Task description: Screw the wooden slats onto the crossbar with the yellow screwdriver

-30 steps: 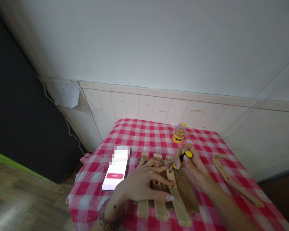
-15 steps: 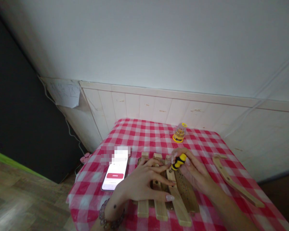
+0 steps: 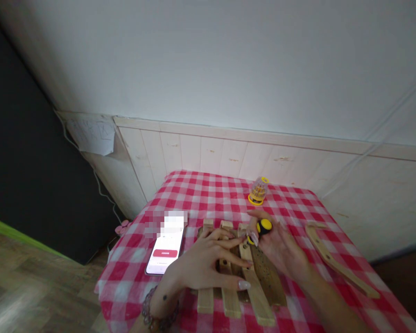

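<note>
My left hand (image 3: 203,263) lies spread flat across several pale wooden slats (image 3: 230,296), its fingertips reaching a dark wooden board (image 3: 267,275). My right hand (image 3: 279,245) is just above the board's far end and pinches a stubby yellow-and-black screwdriver (image 3: 264,226). Its tip points down at the slats, and my fingers partly hide the shaft. A curved wooden piece (image 3: 333,261) lies to the right of my right hand, apart from it.
A clear domed bit holder with a yellow base (image 3: 258,192) stands beyond my hands. A smartphone (image 3: 164,252) lies left of the slats on the red-and-white gingham tablecloth (image 3: 197,196). White wall panelling (image 3: 235,155) runs behind the table.
The screwdriver has rolled in my right hand, its handle swinging up and to the right. My right fingers have spread a little. My left hand has stayed in place.
</note>
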Available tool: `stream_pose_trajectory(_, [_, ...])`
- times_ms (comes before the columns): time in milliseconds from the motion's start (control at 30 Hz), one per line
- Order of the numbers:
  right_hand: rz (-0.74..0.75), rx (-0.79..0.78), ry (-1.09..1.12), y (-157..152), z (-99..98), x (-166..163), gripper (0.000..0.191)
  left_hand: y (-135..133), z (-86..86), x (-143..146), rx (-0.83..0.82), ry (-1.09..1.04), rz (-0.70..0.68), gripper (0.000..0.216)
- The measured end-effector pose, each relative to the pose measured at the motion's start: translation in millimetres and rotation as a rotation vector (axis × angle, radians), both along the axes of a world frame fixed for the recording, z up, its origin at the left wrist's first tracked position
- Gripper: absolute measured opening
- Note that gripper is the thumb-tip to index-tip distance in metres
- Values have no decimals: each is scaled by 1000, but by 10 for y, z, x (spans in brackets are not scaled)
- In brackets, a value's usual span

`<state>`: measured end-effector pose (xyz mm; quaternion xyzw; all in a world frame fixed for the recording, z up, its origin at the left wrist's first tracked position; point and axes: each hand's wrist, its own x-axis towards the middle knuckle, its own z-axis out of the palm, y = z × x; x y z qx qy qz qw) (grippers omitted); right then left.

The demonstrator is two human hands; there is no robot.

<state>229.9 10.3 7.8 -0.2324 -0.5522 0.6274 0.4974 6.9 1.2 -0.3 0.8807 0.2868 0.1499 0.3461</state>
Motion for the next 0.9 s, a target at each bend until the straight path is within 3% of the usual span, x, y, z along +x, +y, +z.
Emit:
stream_pose_trajectory(133, [25,6,-28,2,-8,24,36,5,0,2,-9,0,-5,45])
stream_pose_trajectory(367, [-68,184,-160,35,-80,115,26,7,14,4,4,15,-8,44])
stream_pose_trajectory(633, [-269,509,-338,81,-20,171,22,0,10,1,-3,7,-4,44])
stream_pose_trajectory(733, [-327,503,-339,66,16,164,17,-2,15,2,-8,1,-7,45])
stream_pose_trajectory(900, [-270,467,-280,39,-1,144,21,2,19,8,-8,-2,-1,44])
